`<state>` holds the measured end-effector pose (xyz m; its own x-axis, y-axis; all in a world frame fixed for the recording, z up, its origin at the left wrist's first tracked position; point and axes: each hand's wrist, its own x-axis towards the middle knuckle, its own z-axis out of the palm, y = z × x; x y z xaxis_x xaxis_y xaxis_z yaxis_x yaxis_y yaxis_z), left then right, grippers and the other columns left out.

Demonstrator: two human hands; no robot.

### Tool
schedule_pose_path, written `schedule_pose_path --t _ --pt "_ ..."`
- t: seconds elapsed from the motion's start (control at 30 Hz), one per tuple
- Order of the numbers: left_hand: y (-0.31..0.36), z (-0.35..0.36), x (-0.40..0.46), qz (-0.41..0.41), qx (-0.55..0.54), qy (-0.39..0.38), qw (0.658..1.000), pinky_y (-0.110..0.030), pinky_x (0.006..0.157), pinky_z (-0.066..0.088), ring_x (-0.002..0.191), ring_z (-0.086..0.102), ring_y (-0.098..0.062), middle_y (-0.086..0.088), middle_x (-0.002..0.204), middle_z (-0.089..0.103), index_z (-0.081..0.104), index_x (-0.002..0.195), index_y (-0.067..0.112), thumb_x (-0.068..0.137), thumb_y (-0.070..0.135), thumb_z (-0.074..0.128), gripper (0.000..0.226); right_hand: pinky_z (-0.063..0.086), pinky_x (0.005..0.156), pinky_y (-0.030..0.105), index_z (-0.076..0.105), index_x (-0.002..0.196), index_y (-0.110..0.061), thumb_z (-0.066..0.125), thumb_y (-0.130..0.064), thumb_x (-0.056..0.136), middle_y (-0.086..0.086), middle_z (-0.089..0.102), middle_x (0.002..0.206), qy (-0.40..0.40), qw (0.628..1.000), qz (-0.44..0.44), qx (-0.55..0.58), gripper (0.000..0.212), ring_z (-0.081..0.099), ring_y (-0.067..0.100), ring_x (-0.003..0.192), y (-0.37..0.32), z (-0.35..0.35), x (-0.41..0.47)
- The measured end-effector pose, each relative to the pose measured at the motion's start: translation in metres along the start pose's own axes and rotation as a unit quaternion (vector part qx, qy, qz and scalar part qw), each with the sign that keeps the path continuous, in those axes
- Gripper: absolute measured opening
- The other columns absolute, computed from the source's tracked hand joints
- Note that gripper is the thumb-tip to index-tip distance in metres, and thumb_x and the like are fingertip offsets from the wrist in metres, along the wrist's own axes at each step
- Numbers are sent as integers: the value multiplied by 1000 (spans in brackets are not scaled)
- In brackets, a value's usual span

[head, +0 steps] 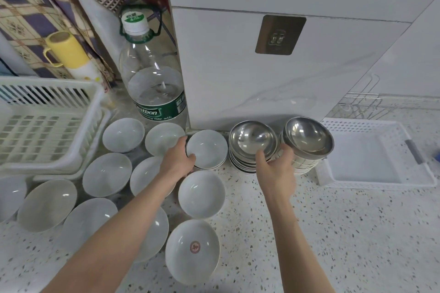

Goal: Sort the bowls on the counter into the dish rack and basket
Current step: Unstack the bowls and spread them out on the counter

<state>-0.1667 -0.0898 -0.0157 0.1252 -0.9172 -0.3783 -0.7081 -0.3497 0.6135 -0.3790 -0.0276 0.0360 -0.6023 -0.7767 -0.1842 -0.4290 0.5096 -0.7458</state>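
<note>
Left hand (177,162) grips the rim of a white ceramic bowl (206,150) by the wall; right hand (276,169), fingers curled, clasps two stacks topped by steel bowls (253,139) (basket (371,126) just right). About ten more white bowls surround the left hand.

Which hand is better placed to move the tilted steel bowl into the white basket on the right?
Right. The right hand already touches the stack under the tilted steel bowl, beside the white basket. The left hand is busy gripping a white bowl.
</note>
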Motion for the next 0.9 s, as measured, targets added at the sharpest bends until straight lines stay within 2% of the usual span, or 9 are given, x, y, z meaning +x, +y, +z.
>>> schedule_pose_path --t 0.1,0.17,0.3,0.4,0.47,0.57,0.67,0.8,0.9 --pt "1 0 0 -22 -37 0 999 -19 36 45 38 61 -7 -5 72 71 38 143 23 91 9 51 55 35 64 30 34 140 -20 53 -42 91 -2 67 80 0 1000 1 -16 57 61 21 75 -2 2 3" --pt "1 0 1 -36 -59 -1 998 -17 30 37 29 53 -6 -5 64 69 38 144 22 91 6 49 57 35 60 29 36 139 -20 54 -38 91 -3 66 77 -1 1000 -3 -21 55 61 20 72 -3 3 4" --pt "5 1 1 -19 -90 7 996 -19 30 37 34 59 -8 -4 68 68 52 128 26 86 -2 43 51 35 49 23 38 139 -16 54 -24 89 -2 65 68 -11 1000 -16 9 52 59 12 63 -2 2 4" --pt "6 1 -1 -34 -106 10 994 -19 29 36 33 58 -10 -5 62 67 50 117 35 84 -2 41 50 39 49 25 40 139 -13 52 -16 88 1 65 70 -21 999 -21 22 53 59 13 60 -2 2 6" --pt "5 2 -1 -41 -116 7 992 -20 30 37 34 59 -11 -7 60 67 49 113 32 85 -2 42 45 41 52 27 40 139 -12 51 -14 88 3 67 75 -26 999 -24 30 52 59 16 60 -3 1 6" --pt "6 4 -2 -42 -154 5 987 -23 35 44 38 62 -13 -7 55 67 54 114 26 87 -2 40 42 42 52 27 44 136 -13 49 -13 89 0 64 73 -27 998 -40 33 47 56 14 58 -4 -1 5" --pt "5 3 -6 -20 -184 16 983 -24 38 48 40 63 -15 -3 49 64 55 114 31 89 -3 39 46 41 50 25 48 130 -14 47 -10 89 -2 61 68 -25 997 -54 44 41 52 11 52 -6 -4 2" --pt "8 -7 -14 -6 -223 42 974 -27 39 50 39 61 -16 -9 52 63 52 114 35 91 -3 38 47 37 47 16 42 139 -18 47 -11 91 -9 55 60 -2 994 -68 90 49 47 2 45 -8 -13 -6" --pt "12 -20 -26 -5 -257 54 965 -26 39 49 39 60 -16 -11 52 62 49 125 36 92 -3 38 53 39 45 18 38 144 -20 47 -12 90 -8 50 53 10 988 -68 137 55 42 3 43 -5 -21 -18"
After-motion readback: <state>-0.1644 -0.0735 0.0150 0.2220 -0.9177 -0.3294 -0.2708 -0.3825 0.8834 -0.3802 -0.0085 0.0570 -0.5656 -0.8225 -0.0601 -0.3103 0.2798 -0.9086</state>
